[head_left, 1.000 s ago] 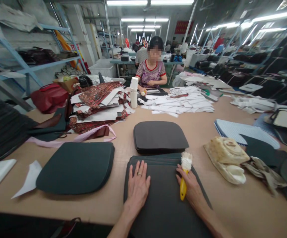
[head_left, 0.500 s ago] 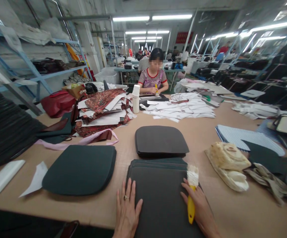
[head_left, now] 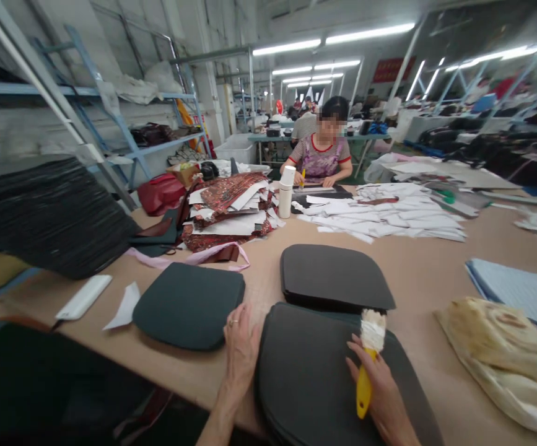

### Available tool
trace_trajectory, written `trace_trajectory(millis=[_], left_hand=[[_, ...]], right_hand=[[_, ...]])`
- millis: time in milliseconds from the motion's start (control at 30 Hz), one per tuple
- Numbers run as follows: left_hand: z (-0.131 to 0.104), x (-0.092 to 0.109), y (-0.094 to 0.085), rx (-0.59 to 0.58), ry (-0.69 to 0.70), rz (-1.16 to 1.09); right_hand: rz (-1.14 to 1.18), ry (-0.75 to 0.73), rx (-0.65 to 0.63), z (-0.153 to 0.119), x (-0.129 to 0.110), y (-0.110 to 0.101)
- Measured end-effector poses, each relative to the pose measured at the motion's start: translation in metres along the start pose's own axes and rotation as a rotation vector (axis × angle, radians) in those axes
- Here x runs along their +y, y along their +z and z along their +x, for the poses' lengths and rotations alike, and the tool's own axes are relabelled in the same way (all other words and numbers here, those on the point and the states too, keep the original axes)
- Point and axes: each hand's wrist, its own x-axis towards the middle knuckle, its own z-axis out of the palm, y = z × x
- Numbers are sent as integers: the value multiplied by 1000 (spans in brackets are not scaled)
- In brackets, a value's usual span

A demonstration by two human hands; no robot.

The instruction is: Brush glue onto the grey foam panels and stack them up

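Note:
My right hand [head_left: 379,381] holds a paintbrush [head_left: 363,384] with a yellow handle and white-coated bristles. Its fingers rest on a near stack of dark rounded panels [head_left: 309,365]. My left hand [head_left: 241,341] holds nothing; its slightly bent fingers are at the right edge of a dark green stack of panels [head_left: 189,303], and whether they touch it is hard to tell. Behind the near stack, partly overlapping it, lies another stack of dark panels [head_left: 333,272].
Across the table a person [head_left: 328,148] works with a yellow-handled brush. White strips [head_left: 389,210], a white bottle [head_left: 285,195] and patterned scraps [head_left: 231,198] lie before them. A cream bundle [head_left: 500,347] sits at right; a white device [head_left: 85,297] and a black pile [head_left: 45,210] at left.
My left hand has left the near stack and moved left to the green stack. The near panels lie turned, a rounded edge now showing. My view has swung left; the brush stays in my right hand.

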Motion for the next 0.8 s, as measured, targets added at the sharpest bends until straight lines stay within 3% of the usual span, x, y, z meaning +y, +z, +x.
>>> trace_trajectory(millis=[100,200,333,533,633,700,800], left_hand=[[9,-46,-19,19,-178,31],[8,-77,-31,-45,-200,-61],[11,-98,-38,-99,-192,-197],[25,-130,-45,-110,-355,-358],[29,-135,-51,-107,-364,-430],[29,-127,-57,-64,-354,-450],[26,-102,-63,19,-294,-459]], right_hand=[[21,-19,15,-7,6,15],[51,-14,-6,-8,12,19],[59,-8,16,0,11,14],[150,39,51,14,-4,3],[255,120,89,28,-33,7],[324,147,76,45,-66,19],[580,200,-83,81,-130,50]])
